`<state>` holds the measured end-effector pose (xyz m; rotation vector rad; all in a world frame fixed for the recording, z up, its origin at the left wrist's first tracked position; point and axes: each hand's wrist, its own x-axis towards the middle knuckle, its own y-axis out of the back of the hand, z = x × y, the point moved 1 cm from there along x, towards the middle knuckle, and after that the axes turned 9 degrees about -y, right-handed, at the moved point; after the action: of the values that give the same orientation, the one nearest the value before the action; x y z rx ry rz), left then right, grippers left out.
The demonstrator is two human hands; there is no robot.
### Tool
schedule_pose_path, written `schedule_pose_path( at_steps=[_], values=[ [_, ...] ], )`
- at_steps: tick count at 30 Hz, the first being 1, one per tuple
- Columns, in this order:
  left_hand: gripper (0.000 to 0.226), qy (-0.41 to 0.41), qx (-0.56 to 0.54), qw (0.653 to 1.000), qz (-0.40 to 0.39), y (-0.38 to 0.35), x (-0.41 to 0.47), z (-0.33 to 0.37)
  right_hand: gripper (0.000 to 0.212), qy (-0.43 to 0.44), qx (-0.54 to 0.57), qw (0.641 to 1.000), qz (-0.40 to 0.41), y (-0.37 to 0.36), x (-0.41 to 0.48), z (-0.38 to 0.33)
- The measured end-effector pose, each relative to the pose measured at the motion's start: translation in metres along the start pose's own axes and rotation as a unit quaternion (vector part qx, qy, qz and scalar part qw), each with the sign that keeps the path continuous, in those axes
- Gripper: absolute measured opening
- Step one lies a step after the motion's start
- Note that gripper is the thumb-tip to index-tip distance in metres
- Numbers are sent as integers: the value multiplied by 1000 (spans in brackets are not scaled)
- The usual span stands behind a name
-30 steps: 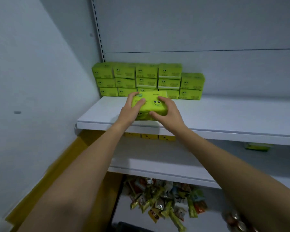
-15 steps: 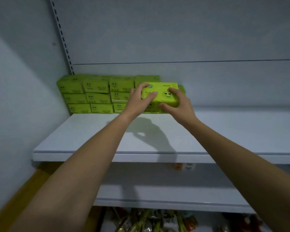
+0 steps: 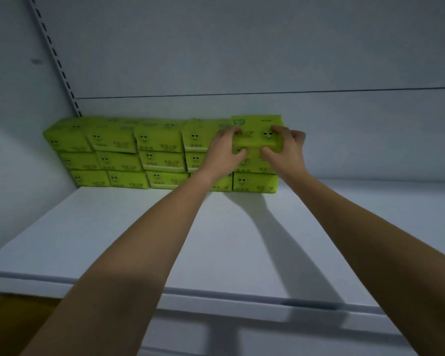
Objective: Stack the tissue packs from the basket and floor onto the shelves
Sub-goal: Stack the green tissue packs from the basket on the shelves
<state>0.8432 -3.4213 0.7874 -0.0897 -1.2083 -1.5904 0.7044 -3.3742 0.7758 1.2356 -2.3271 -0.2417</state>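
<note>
A lime-green tissue pack (image 3: 257,136) with a smiley face sits at the top of the rightmost column of the stack of green packs (image 3: 129,152), against the back wall of the white shelf (image 3: 144,242). My left hand (image 3: 222,155) grips its left side, fingers on top and thumb on the front. My right hand (image 3: 284,150) grips its right side the same way. Two packs lie under it in that column.
The stack fills the shelf's back left corner, three packs high and several wide. A slotted upright rail (image 3: 57,62) runs up the left of the grey back panel (image 3: 242,47). To the right of the stack the shelf surface is bare.
Both hands carried the pack from near the shelf's front edge up and back to the top of the rightmost column. The view moved closer and higher.
</note>
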Motion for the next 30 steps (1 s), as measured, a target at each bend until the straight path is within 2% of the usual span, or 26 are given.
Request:
schedule_pose_path(
  at_steps=[7, 10, 14, 17, 22, 24, 26, 30],
  values=[
    [42, -32, 220, 974, 35, -20, 15, -6, 49, -9, -6, 998, 59, -9, 20, 18],
    [33, -88, 266, 957, 70, -24, 16, -7, 51, 16, -13, 997, 78, -10, 27, 23],
    [31, -102, 315, 942, 52, -27, 20, -4, 44, 59, -39, 993, 96, -14, 31, 24],
    [23, -126, 356, 926, 9, -29, 18, -1, 38, 68, -61, 991, 96, -16, 30, 24],
    [25, -136, 358, 924, -3, -25, -8, -9, 46, 48, -79, 993, 79, -11, 13, 21],
    [30, -137, 309, 941, -12, -17, -26, -10, 48, 55, -94, 991, 72, -8, -3, 19],
    [39, -102, 277, 954, -54, -3, -48, -11, 47, 73, -131, 986, 72, -7, -25, 16],
    [44, -62, 254, 963, -71, 37, -96, -19, 46, 133, -188, 973, 33, -19, -93, 4]
  ],
)
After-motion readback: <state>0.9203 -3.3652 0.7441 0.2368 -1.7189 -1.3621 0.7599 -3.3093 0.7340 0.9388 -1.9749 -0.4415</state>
